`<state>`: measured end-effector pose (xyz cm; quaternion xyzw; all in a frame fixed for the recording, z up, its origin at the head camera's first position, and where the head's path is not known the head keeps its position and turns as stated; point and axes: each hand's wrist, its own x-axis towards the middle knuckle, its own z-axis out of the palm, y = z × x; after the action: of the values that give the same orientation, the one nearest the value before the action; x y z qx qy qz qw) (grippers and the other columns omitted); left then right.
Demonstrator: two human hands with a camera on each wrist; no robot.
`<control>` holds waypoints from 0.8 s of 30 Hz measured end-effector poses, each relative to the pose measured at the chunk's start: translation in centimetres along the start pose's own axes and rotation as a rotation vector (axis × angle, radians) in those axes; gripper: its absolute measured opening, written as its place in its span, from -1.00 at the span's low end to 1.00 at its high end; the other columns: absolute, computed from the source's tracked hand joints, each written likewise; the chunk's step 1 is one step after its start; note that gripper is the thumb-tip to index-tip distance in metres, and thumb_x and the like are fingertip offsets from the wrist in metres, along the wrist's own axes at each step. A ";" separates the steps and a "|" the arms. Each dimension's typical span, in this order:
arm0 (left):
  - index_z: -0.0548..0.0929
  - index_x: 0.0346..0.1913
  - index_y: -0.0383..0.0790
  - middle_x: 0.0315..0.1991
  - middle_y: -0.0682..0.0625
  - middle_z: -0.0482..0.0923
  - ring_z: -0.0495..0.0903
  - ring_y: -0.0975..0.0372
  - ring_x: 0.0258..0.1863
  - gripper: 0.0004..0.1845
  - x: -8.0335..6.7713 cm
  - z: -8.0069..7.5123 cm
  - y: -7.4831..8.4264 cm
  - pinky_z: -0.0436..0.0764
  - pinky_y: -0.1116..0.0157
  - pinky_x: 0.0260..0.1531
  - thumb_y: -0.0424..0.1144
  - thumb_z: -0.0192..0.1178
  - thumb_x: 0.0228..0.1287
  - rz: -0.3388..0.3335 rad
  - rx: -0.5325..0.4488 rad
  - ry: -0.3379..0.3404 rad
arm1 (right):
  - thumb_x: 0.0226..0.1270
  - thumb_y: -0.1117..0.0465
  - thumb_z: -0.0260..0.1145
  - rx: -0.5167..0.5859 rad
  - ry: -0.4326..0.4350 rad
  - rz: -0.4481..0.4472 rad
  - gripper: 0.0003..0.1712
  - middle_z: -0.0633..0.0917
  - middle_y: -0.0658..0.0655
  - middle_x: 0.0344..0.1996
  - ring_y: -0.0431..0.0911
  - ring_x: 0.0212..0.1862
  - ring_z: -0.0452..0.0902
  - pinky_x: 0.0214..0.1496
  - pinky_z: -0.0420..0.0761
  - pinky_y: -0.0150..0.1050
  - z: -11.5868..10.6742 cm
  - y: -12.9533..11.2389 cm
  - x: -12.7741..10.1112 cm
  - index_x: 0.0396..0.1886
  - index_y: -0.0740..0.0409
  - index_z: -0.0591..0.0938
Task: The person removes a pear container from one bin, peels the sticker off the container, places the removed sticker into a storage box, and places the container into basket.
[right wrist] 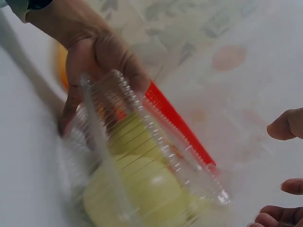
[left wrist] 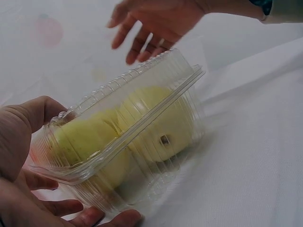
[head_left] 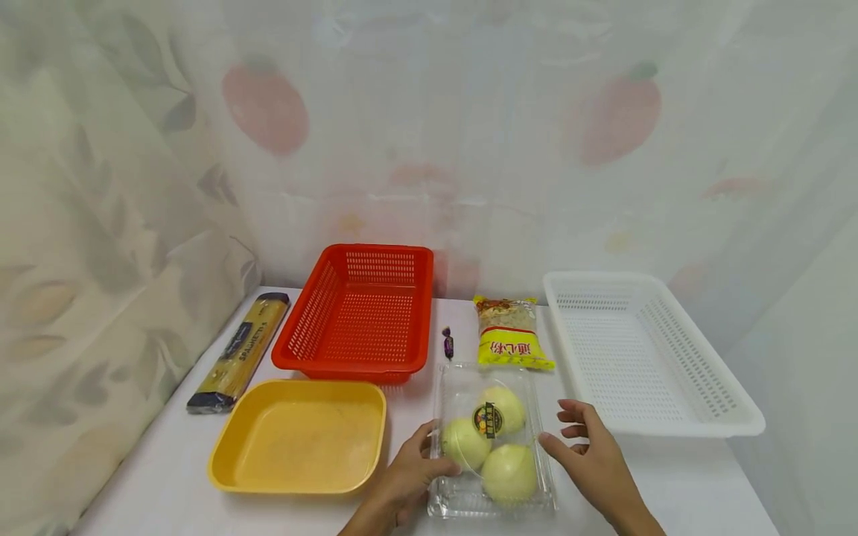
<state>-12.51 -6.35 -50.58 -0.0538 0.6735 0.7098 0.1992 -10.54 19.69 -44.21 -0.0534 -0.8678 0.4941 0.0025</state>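
Note:
A clear plastic clamshell box (head_left: 462,495) stands at the front of the table with three round, pale yellow-green fruits (head_left: 509,473) inside. Its closed lid carries a round dark sticker (head_left: 487,420). My left hand (head_left: 415,469) grips the box's left side, thumb over the top edge and fingers lower down, as the left wrist view (left wrist: 28,142) also shows. To the right of the box, my right hand (head_left: 593,458) is held apart from it, fingers loosely bent and holding nothing. The right wrist view is blurred around the box (right wrist: 137,179).
A yellow basin (head_left: 295,480) stands left of the box, with a red basket (head_left: 362,365) behind it. Spaghetti (head_left: 241,350) lies far left. A small purple-wrapped candy (head_left: 447,344) and a yellow pasta bag (head_left: 512,335) lie behind the box. A white basket (head_left: 670,424) sits right.

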 end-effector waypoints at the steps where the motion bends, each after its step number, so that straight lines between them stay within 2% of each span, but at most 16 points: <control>1: 0.20 0.44 -0.27 0.27 -0.39 0.24 0.35 -0.13 0.10 -0.05 0.0 0.0 0.0 0.56 -0.04 -0.14 -0.44 0.33 -0.14 0.003 0.001 0.000 | 0.20 -0.07 0.42 0.010 0.008 -0.027 -0.26 0.49 0.11 0.09 0.00 0.01 0.39 -0.09 0.49 -0.27 -0.1 -0.4 0.0 0.27 0.10 0.35; 4: 0.21 0.43 -0.28 0.26 -0.38 0.25 0.36 -0.12 0.10 -0.06 0.0 -0.1 -0.1 0.56 -0.02 -0.13 -0.43 0.33 -0.14 0.013 0.010 0.002 | 0.20 0.03 0.44 0.030 0.023 -0.115 -0.31 0.50 0.10 0.06 -0.02 -0.04 0.38 -0.15 0.49 -0.33 -0.2 -1.1 0.2 0.25 0.13 0.38; 9: 0.25 0.41 -0.26 0.22 -0.36 0.31 0.43 -0.07 0.03 -0.09 0.0 -0.1 -0.3 0.58 0.02 -0.15 -0.43 0.33 -0.14 0.023 0.016 -0.003 | 0.17 0.14 0.46 0.052 0.022 -0.209 -0.34 0.51 0.08 0.06 -0.03 -0.07 0.40 -0.19 0.51 -0.34 -0.1 -2.0 0.4 0.23 0.15 0.40; 15: 0.26 0.40 -0.26 0.16 -0.29 0.37 0.51 0.01 -0.10 -0.10 0.0 -0.1 -0.3 0.61 0.05 -0.22 -0.45 0.32 -0.14 0.030 -0.027 -0.020 | 0.13 0.21 0.48 0.081 -0.011 -0.319 -0.35 0.54 0.04 0.01 -0.07 -0.10 0.42 -0.20 0.54 -0.30 0.6 -2.6 0.9 0.21 0.11 0.43; 24: 0.25 0.41 -0.28 0.15 -0.28 0.38 0.49 0.02 -0.08 -0.09 0.2 -0.2 -0.5 0.60 0.05 -0.18 -0.45 0.34 -0.13 0.014 -0.018 -0.010 | 0.09 0.20 0.51 0.099 -0.080 -0.377 -0.35 0.54 0.09 -0.05 0.07 -0.13 0.44 -0.22 0.55 -0.27 2.4 -2.9 2.5 0.19 0.02 0.46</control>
<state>-12.55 -6.45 -51.13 -0.0474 0.6666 0.7173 0.1971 -13.41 16.44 -43.05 0.1298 -0.8364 0.5287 0.0632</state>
